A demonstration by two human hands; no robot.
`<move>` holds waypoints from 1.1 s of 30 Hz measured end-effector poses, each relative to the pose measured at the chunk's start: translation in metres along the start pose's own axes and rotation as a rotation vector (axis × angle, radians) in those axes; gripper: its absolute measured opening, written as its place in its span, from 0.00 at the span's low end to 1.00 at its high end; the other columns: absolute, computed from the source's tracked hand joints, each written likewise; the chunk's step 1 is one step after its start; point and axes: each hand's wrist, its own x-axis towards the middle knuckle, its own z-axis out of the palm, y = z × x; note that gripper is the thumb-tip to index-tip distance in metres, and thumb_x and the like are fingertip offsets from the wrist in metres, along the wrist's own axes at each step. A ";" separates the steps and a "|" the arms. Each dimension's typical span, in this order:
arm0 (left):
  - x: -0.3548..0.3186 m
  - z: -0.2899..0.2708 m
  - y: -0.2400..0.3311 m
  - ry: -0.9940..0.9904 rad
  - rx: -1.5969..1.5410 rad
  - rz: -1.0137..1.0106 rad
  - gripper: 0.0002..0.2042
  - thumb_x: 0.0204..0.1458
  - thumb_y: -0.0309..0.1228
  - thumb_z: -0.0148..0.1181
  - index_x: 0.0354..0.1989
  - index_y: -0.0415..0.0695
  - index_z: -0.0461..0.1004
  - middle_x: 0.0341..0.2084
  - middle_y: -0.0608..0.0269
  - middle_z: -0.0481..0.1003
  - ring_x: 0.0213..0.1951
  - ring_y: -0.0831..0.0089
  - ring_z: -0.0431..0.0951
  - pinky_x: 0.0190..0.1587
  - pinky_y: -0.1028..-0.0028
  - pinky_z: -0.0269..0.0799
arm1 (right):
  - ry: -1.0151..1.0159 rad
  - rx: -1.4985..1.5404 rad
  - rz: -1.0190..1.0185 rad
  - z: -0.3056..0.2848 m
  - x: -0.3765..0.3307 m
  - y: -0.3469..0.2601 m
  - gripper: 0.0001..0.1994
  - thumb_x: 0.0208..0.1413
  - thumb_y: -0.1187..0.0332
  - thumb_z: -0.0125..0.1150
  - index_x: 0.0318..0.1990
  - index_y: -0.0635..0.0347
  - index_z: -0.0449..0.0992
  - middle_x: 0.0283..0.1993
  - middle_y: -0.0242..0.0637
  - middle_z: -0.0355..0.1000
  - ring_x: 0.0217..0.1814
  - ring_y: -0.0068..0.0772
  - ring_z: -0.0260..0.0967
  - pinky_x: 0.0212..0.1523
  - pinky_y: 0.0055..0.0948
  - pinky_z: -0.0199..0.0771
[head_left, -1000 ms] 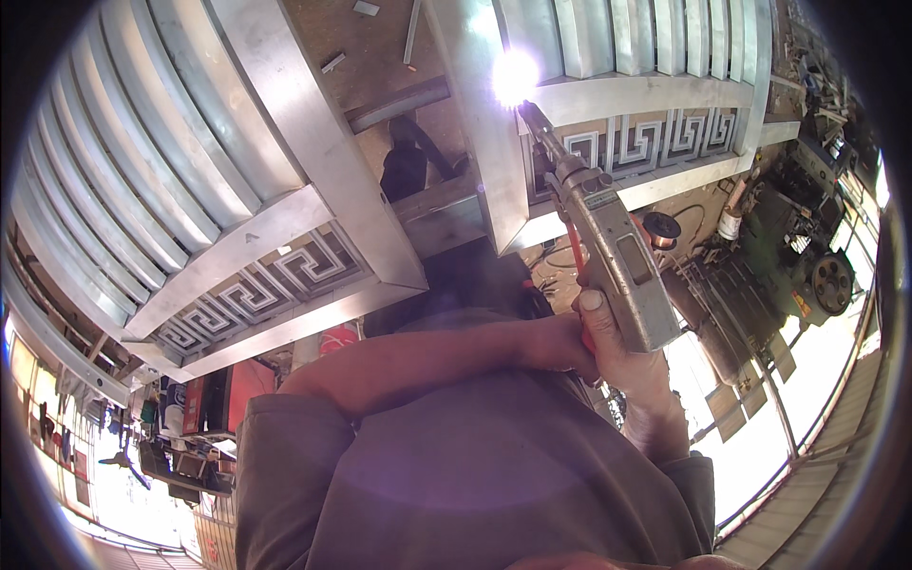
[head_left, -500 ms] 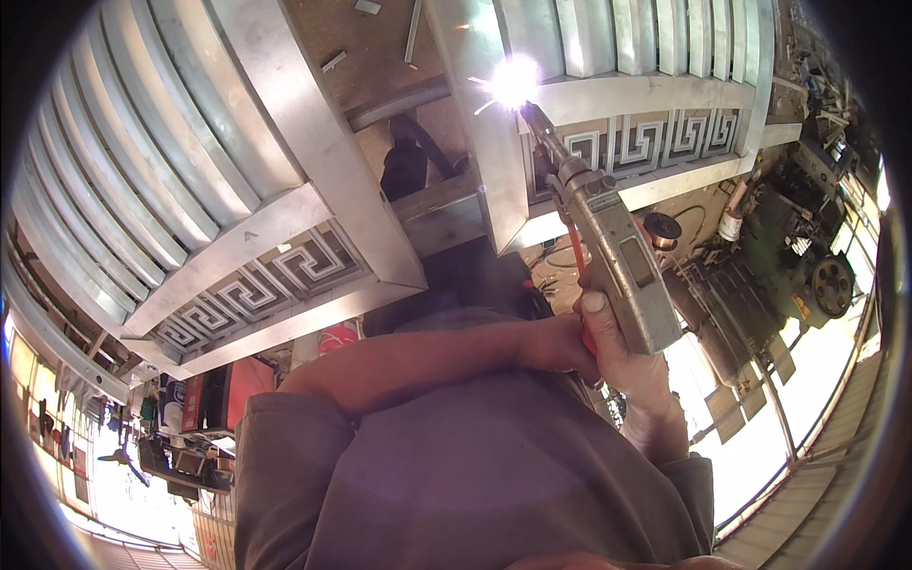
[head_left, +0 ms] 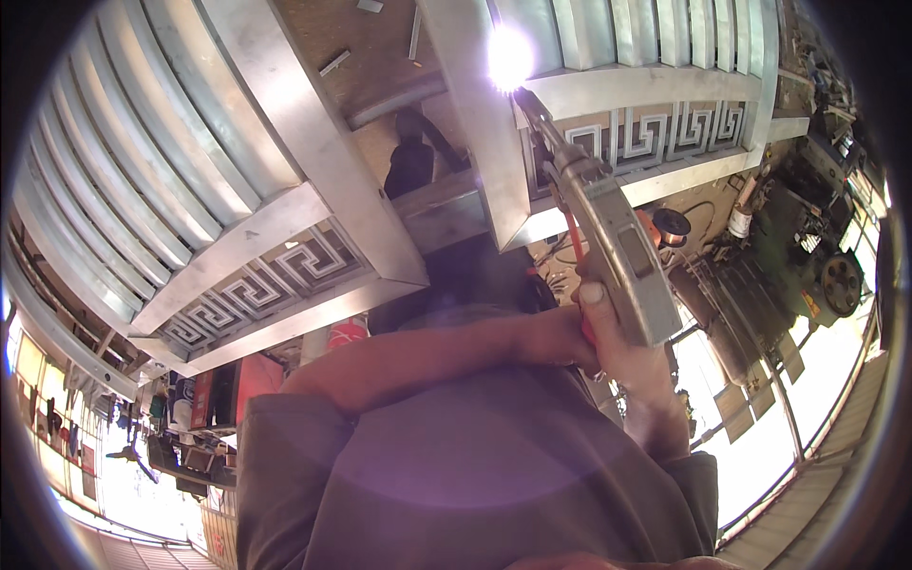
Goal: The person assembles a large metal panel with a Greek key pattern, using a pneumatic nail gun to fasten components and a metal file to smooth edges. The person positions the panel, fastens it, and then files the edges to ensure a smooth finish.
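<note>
Fingers of the right hand (head_left: 629,363) are wrapped around the rear of a grey metal welding torch (head_left: 622,242), thumb (head_left: 591,293) pressed along its left side. Across the body comes the left hand (head_left: 572,344), just beside the right; its fingers are mostly hidden, so I cannot tell what they grip.

Ahead, the nozzle (head_left: 534,106) ends right beside a white glare (head_left: 511,59), at the upright where the curved rail of the right-hand metal panel (head_left: 655,90) meets it. Good work here likely calls for a steady nozzle angle, an even pace along the seam and a braced forearm. Eye protection matters too.

That glare hides the joint itself, and the torch covers part of the key-pattern band. To the left, across a gap, lies a matching slatted panel (head_left: 328,142). A wire spool (head_left: 673,223) sits right of the torch; beyond it stands green machinery with a wheel (head_left: 841,283). Metal offcuts (head_left: 334,63) lie beyond the gap.
</note>
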 end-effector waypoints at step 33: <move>-0.024 -0.008 0.073 0.321 0.593 -0.088 0.25 0.59 0.31 0.67 0.65 0.39 0.71 0.56 0.51 0.79 0.60 0.62 0.78 0.63 0.63 0.72 | 0.086 0.064 -0.505 -0.038 -0.017 0.050 0.39 0.55 0.72 0.75 0.73 0.62 0.63 0.57 0.49 0.79 0.56 0.47 0.81 0.56 0.37 0.80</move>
